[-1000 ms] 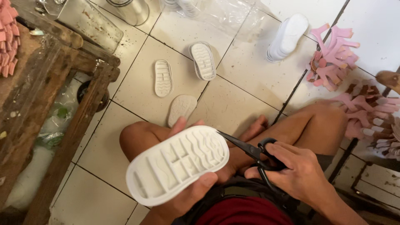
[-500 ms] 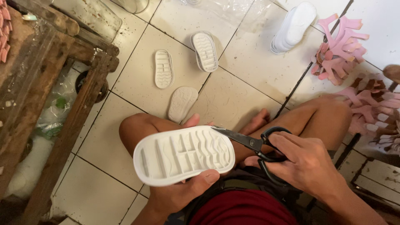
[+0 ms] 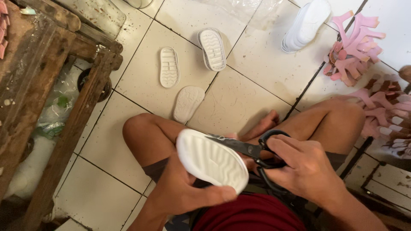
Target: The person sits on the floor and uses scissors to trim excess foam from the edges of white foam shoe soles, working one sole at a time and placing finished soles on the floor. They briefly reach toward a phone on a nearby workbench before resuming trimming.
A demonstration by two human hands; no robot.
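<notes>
Hands at work over the lap of a person seated cross-legged on a white tiled floor (image 3: 239, 102). The left hand (image 3: 182, 190) grips a white oval rubber shoe sole (image 3: 212, 160) from beneath, the thumb pressed along its lower edge; the sole is held above the lap between the two knees and tilted, its ribbed tread facing up towards the camera. The right hand (image 3: 306, 171) is closed through the loops of a pair of black-handled metal scissors (image 3: 252, 149), whose dark blades point left and meet the upper right edge of the sole; whether the blades are parted cannot be told. On the floor in front of the knees lie three smaller white soles: one ribbed sole with wavy tread (image 3: 169, 67), one thicker ribbed sole (image 3: 212, 48) just to its right, and one flat speckled sole (image 3: 188, 103) nearest the left knee. A stack of white soles (image 3: 306, 25) rests farther off at upper right, beside a heap of pink Y-shaped sandal straps (image 3: 353, 47); more pale pink straps (image 3: 387, 111) lie by the right knee. A worn wooden frame (image 3: 64, 107) stands at left, with clear plastic bags (image 3: 51, 115) beneath it.
</notes>
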